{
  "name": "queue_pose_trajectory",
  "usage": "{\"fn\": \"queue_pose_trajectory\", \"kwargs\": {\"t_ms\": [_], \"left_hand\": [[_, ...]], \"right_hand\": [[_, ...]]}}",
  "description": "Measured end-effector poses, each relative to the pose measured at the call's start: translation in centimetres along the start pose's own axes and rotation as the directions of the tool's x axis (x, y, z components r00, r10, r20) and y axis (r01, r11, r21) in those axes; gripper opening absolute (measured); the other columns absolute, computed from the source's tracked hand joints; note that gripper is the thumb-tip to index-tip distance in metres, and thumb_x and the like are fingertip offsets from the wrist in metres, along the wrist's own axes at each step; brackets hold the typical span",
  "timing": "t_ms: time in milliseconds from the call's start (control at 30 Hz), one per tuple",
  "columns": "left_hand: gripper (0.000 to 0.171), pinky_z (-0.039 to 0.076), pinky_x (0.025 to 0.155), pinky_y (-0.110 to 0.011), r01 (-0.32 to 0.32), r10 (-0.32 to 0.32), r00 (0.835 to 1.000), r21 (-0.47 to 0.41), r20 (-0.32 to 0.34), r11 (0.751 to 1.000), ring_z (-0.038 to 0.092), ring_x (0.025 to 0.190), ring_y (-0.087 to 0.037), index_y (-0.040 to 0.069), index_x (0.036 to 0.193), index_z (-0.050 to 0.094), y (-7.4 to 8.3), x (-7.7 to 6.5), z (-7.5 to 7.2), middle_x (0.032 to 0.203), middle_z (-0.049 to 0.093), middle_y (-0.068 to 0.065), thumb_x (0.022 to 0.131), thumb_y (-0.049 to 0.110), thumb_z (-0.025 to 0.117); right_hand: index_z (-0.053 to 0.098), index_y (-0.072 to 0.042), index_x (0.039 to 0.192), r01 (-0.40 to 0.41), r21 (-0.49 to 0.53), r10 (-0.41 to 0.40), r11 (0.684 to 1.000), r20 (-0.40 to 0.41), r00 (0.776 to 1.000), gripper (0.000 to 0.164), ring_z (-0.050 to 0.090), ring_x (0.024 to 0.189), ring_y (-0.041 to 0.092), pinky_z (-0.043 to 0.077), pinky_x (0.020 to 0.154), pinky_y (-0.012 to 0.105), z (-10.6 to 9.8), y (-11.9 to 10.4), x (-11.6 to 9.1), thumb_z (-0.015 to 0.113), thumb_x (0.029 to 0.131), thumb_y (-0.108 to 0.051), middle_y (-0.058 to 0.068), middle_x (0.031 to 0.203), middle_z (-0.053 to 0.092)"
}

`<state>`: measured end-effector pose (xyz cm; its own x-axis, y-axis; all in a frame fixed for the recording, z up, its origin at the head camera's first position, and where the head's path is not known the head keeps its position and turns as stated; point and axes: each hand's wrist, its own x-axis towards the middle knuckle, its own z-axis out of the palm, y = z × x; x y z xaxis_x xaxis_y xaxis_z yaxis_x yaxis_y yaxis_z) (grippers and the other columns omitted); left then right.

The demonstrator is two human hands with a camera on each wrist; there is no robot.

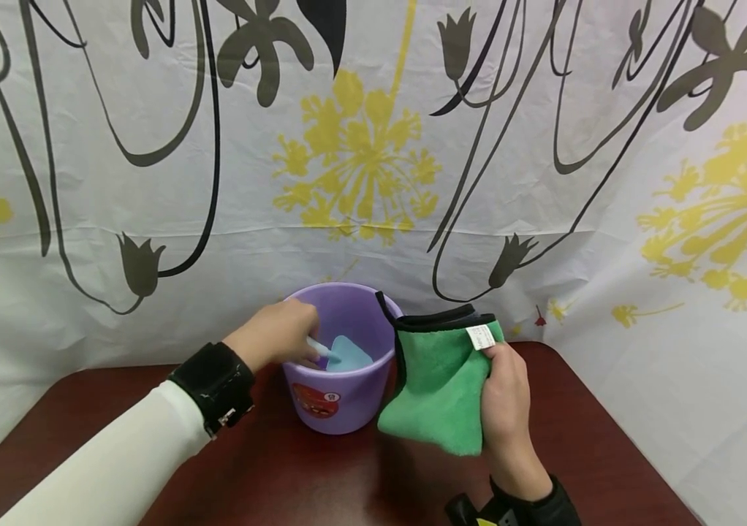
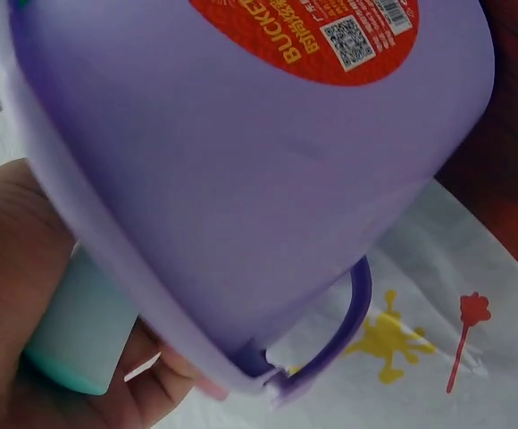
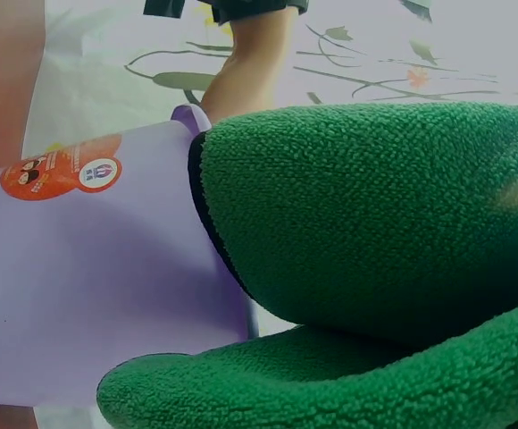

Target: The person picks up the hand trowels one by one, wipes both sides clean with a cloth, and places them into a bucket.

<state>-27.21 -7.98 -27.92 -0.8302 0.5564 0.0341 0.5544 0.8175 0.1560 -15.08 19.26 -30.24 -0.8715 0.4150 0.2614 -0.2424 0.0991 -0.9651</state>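
Observation:
A purple bucket [image 1: 362, 398] stands upright on the table, a red label on its front. My left hand [image 1: 284, 334] reaches over the bucket's left rim and grips the handle of a light-blue tool [image 1: 349, 355] with a wide, flared head. That head is inside the bucket; its kind cannot be told. In the left wrist view the pale handle [image 2: 85, 322] lies between thumb and fingers, partly behind the rim. My right hand [image 1: 506, 398] holds a folded green towel [image 1: 439, 387] with black edging and a white tag by its right side, in front of the bucket's right side.
The dark red-brown table [image 1: 268, 467] runs under everything. Behind it hangs a white curtain [image 1: 248, 183] printed with yellow and grey flowers, close to the bucket's back. A purple bucket handle [image 2: 359, 295] loops off the rim.

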Motion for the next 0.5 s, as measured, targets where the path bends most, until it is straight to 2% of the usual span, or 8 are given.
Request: {"fn": "queue_pose_trajectory", "kwargs": {"t_ms": [167,367,500], "left_hand": [[0.024,0.044,0.062,-0.029,-0.047,0.046,0.998,0.03,0.033,0.998,0.053,0.063,-0.011,0.016,0.064,0.065,0.2,0.2,0.4,0.063,0.062,0.007,0.073,0.022,0.086],[0.023,0.043,0.066,-0.03,-0.022,0.019,0.996,0.036,0.091,0.999,0.055,0.065,-0.011,0.017,0.064,0.067,0.5,0.8,0.7,0.065,0.064,0.007,0.076,0.025,0.086],[0.023,0.048,0.068,-0.032,0.006,-0.011,0.992,0.04,0.128,0.999,0.059,0.07,-0.013,0.016,0.071,0.069,0.4,1.5,1.2,0.073,0.068,0.005,0.076,0.03,0.086]], "right_hand": [[0.051,-0.008,0.071,0.018,-0.01,-0.018,1.0,0.013,1.0,0.041,0.052,0.061,0.013,0.045,0.066,0.026,0.2,0.1,-0.1,0.03,0.106,-0.014,-0.002,0.066,0.049],[0.049,-0.008,0.072,0.008,0.015,-0.009,1.0,0.057,0.998,0.041,0.053,0.06,0.015,0.045,0.065,0.026,0.3,0.1,-0.3,0.029,0.107,-0.016,-0.001,0.065,0.049],[0.047,-0.007,0.071,0.001,0.022,-0.002,1.0,0.062,0.998,0.04,0.051,0.058,0.016,0.044,0.064,0.027,0.5,0.0,-0.5,0.029,0.106,-0.015,-0.001,0.064,0.046]]}}
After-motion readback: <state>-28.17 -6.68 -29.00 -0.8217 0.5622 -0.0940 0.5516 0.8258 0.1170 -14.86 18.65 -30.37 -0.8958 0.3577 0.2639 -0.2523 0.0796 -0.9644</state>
